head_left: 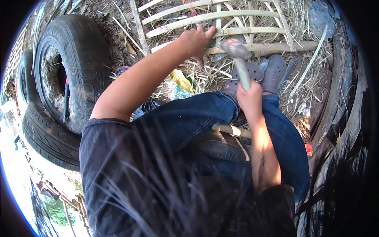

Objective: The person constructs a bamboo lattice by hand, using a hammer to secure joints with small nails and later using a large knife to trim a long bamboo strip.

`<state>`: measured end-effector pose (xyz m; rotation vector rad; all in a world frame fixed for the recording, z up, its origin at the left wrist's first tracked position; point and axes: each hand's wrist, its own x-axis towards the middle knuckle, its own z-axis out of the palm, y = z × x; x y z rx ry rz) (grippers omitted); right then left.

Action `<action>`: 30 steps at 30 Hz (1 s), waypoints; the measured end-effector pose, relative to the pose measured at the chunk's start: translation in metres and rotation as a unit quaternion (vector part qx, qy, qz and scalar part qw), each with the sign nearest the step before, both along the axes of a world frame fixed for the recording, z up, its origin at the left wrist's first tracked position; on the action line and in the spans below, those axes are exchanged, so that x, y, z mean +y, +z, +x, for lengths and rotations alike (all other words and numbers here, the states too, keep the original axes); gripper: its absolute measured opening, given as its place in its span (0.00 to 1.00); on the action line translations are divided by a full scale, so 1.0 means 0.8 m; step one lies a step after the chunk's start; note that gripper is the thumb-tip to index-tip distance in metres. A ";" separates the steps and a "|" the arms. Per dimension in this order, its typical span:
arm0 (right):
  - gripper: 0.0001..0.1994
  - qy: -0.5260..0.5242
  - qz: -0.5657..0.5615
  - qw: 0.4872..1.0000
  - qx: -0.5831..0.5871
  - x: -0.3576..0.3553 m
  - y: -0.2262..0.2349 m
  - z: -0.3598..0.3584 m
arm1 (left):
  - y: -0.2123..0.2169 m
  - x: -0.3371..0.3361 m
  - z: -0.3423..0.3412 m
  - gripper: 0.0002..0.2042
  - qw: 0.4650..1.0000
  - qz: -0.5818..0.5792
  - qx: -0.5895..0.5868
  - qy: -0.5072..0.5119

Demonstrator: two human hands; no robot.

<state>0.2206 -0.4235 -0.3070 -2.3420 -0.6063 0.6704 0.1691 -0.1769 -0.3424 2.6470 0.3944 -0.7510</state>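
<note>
Toward nine o'clock leans one black tyre [47, 138]; at ten o'clock stands a second tyre [89, 55], with some grey matter inside its ring; near twelve o'clock lies a yellow wrapper [182, 81]; farther out, also at twelve, is the left hand [197, 41], its fingers spread at the bamboo lattice [252, 30], which extends from twelve to one o'clock; whether this grip holds any part of it, I cannot tell; at one o'clock is the hammer [241, 69], its head blurred; at two o'clock the right hand [250, 96] has its grip clenched around the handle, near the grey shoes [275, 75].
</note>
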 end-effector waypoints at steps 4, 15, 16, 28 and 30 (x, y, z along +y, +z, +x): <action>0.09 0.032 -0.026 0.999 -0.030 0.015 0.003 0.002 | 0.002 0.000 -0.014 0.61 1.000 0.021 0.008 -0.004; 0.07 0.046 -0.032 0.998 -0.033 0.009 -0.010 -0.005 | -0.004 0.000 -0.008 0.63 1.000 -0.004 0.017 -0.009; 0.06 0.073 -0.084 0.993 -0.044 0.008 -0.016 -0.003 | -0.008 0.001 -0.011 0.63 1.000 -0.009 0.013 -0.009; 0.09 -0.041 0.091 0.995 0.029 0.010 0.009 -0.016 | -0.009 0.009 -0.007 0.60 1.000 -0.011 -0.003 0.000; 0.09 0.065 -0.108 0.992 -0.017 0.015 -0.009 0.008 | -0.005 0.011 -0.005 0.60 1.000 -0.011 -0.024 -0.009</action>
